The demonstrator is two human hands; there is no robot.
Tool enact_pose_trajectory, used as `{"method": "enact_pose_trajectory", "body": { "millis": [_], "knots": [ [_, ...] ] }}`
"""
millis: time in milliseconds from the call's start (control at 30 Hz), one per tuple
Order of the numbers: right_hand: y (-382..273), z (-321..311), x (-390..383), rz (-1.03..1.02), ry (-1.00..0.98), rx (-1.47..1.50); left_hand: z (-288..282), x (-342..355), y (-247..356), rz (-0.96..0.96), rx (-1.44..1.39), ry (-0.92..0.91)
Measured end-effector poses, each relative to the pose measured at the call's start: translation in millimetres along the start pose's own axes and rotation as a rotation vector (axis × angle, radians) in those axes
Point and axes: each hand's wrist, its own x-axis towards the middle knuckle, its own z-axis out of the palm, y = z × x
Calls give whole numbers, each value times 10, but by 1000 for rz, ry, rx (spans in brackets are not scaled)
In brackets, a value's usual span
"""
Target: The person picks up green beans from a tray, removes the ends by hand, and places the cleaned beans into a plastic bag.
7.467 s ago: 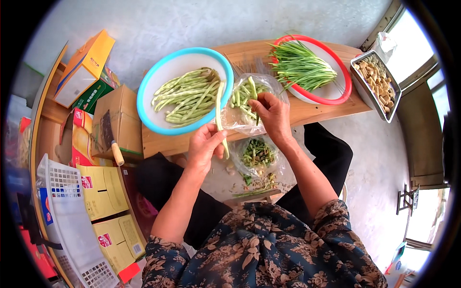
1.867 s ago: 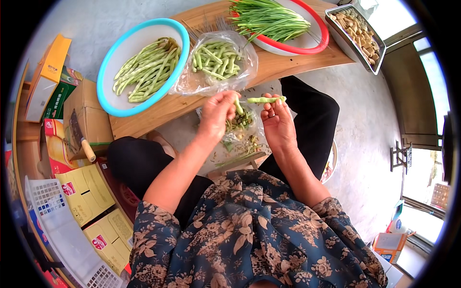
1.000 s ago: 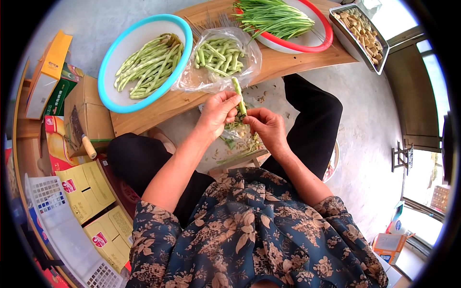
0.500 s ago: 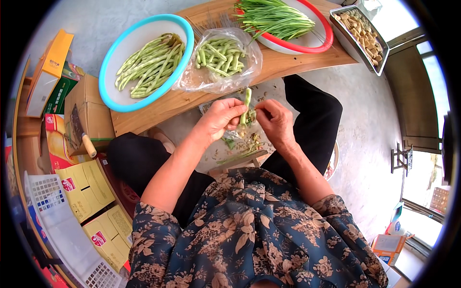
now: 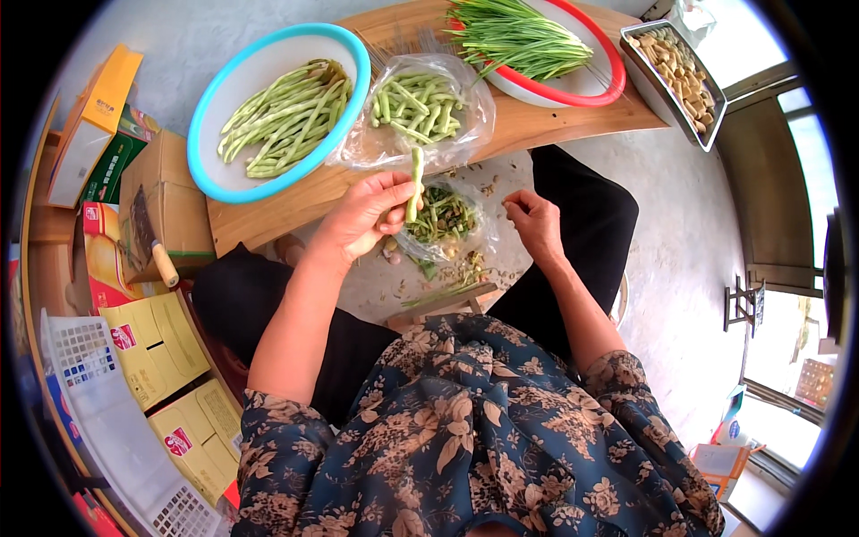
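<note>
Upright between the thumb and fingers of my left hand [image 5: 365,215] is a green bean [image 5: 416,170]. My right hand [image 5: 537,224] is off to the right, apart from the bean, thumb and fingers pinched together; whether anything thin is between them I cannot make out. Below the hands, a clear bag of green scraps [image 5: 443,215] lies on the floor. Ahead on the wooden table [image 5: 528,131], short bean pieces [image 5: 416,107] rest in an opened clear plastic bag [image 5: 356,148]. To its left, long whole beans [image 5: 291,116] lie in a white basin with a blue rim [image 5: 194,134].
A red-rimmed basin [image 5: 617,85] holds green leafy stalks [image 5: 519,40]. At the table's right end is a metal tray [image 5: 711,139] of brown chunks. Cartons [image 5: 170,201], a wooden-handled knife [image 5: 164,261] and a white plastic basket [image 5: 125,430] are at my left. Scraps litter the floor.
My hands have drawn apart: the left moved left with the bean, the right moved slightly right and down, away from it. The bag of scraps below now shows more.
</note>
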Motion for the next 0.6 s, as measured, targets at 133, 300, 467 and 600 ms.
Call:
{"method": "enact_pose_trajectory", "body": {
  "millis": [133,300,467,600],
  "knots": [
    [35,184,23,-7,-108,86,17,-55,0,12,8,19],
    [-213,256,77,-33,-150,-240,-56,-50,-66,6,41,39],
    [-96,374,160,-281,-41,-102,-68,-6,-119,-13,114,79],
    [-31,351,204,-262,-94,-63,-48,1,-141,4,163,89]
  ]
}}
